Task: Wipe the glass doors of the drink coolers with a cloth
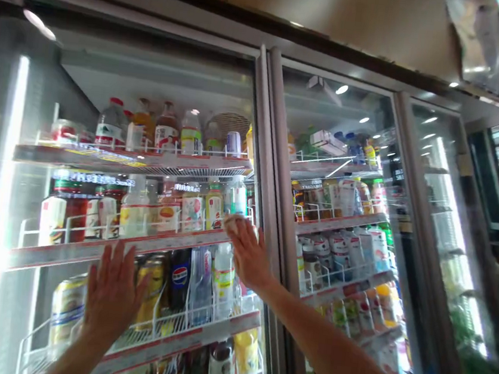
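Observation:
A closed glass door [154,74] of a drinks fridge fills the view in front of me. My left hand [112,291] is up at the glass, fingers stretched and spread, with nothing in it. Whether its palm touches the pane is hard to tell. Farther right and higher, my right hand [246,250] is at the same door, near its right frame. Under its fingers is a small pale piece that looks like a folded cloth [232,223]; most of it is covered by the hand. Bottles and cartons stand behind the glass.
Wire shelves [134,246] hold several rows of drinks, among them a dark Pepsi bottle [179,278]. A metal door frame [273,172] separates this door from a second glass door [342,119] on the right. A brown panel [270,3] runs above.

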`<action>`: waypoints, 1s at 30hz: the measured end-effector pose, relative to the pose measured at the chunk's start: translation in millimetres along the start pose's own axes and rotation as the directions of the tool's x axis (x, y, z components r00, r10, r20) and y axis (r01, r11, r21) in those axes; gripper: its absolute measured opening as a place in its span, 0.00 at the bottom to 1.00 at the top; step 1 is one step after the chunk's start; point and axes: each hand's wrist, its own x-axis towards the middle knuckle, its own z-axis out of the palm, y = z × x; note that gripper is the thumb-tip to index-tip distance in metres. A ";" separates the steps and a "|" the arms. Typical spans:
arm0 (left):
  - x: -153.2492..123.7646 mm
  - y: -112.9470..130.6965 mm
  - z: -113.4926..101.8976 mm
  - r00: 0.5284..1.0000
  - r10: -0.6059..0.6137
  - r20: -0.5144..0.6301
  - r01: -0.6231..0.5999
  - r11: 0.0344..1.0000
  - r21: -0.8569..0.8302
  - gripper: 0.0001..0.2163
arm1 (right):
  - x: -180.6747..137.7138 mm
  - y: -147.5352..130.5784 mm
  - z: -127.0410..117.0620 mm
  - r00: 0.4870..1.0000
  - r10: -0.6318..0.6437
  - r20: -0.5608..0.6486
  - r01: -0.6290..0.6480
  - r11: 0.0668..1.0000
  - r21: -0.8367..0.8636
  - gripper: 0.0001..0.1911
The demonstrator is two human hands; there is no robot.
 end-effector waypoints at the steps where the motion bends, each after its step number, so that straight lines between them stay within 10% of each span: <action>1: -6.7 1.7 -0.2 1.000 0.021 0.015 -0.021 1.000 0.004 0.30 | -7.5 -2.9 2.8 0.990 -0.136 0.034 0.135 0.990 0.030 0.30; 4: -26.3 5.0 -0.5 0.995 0.087 0.046 -0.088 0.996 0.032 0.29 | -22.7 -8.5 9.3 0.928 -0.365 0.075 0.359 0.929 0.087 0.30; 9: -39.8 7.4 -2.9 0.994 0.101 0.051 -0.105 0.992 0.076 0.29 | -20.5 -12.3 13.2 0.998 0.024 -0.053 -0.023 1.000 0.009 0.31; 13: -45.0 6.0 -7.7 0.985 0.166 0.041 -0.168 0.984 0.058 0.28 | -41.3 -15.4 20.9 0.921 -0.389 0.026 0.388 0.921 0.018 0.31; 18: -54.0 -1.7 -9.4 0.972 0.234 0.030 -0.235 0.971 0.040 0.29 | -34.2 -10.3 22.9 0.989 0.075 -0.126 -0.082 0.995 -0.054 0.30; 23: -62.9 -13.3 -12.2 0.956 0.288 0.049 -0.289 0.957 0.020 0.30 | -48.4 -29.5 26.4 0.939 -0.345 0.000 0.345 0.938 -0.020 0.31; 28: -59.7 -25.8 -17.6 0.973 0.226 0.045 -0.227 0.974 0.019 0.30 | -18.5 -51.9 23.5 0.996 0.026 -0.081 -0.031 0.998 -0.057 0.30; 30: -56.9 -33.4 -20.2 0.984 0.175 0.044 -0.176 0.984 0.016 0.30 | -9.6 -65.2 24.7 0.994 -0.087 -0.066 0.084 0.995 -0.057 0.30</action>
